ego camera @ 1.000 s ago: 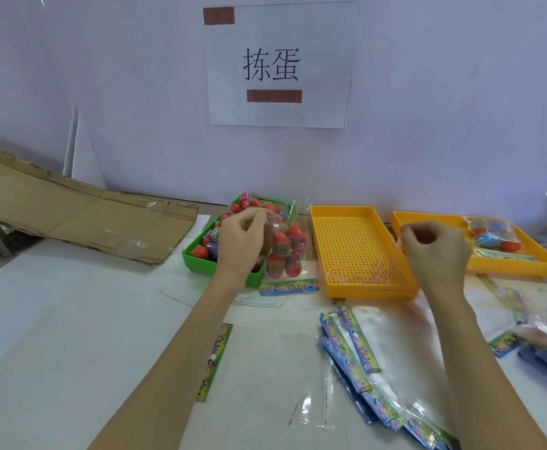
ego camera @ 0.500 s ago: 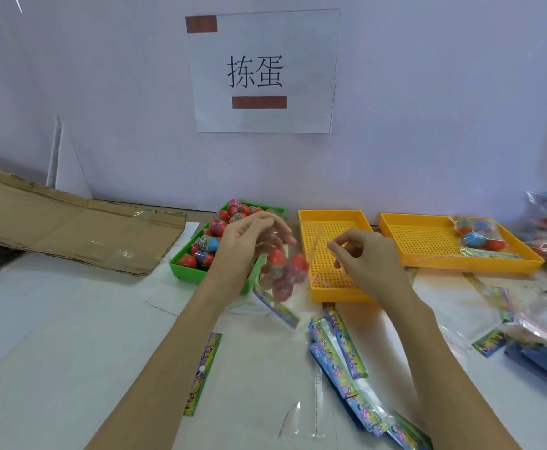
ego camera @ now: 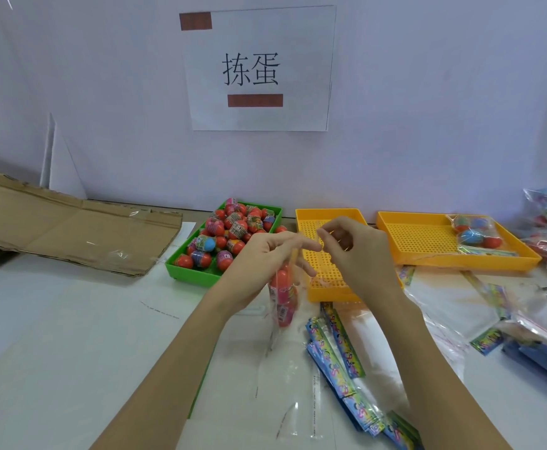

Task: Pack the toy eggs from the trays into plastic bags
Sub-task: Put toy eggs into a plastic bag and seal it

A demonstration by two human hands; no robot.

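On the wall above my table a paper sign (ego camera: 259, 68) reads 拣蛋. Left to right: flattened cardboard (ego camera: 70, 228), a green tray (ego camera: 200, 276) heaped with glossy toy eggs (ego camera: 233, 228) — their labels too small to read. My left hand (ego camera: 259, 264) and right hand (ego camera: 356, 251) pinch the mouth of a clear plastic bag (ego camera: 283, 297) holding eggs, before two perforated yellow trays (ego camera: 327, 290).

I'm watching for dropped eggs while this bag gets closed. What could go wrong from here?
The filled bag hangs in the air, held only at its top edge by the left hand and right hand; a slip could drop the eggs onto the table. It also hangs close to the near yellow tray and may snag on its rim.
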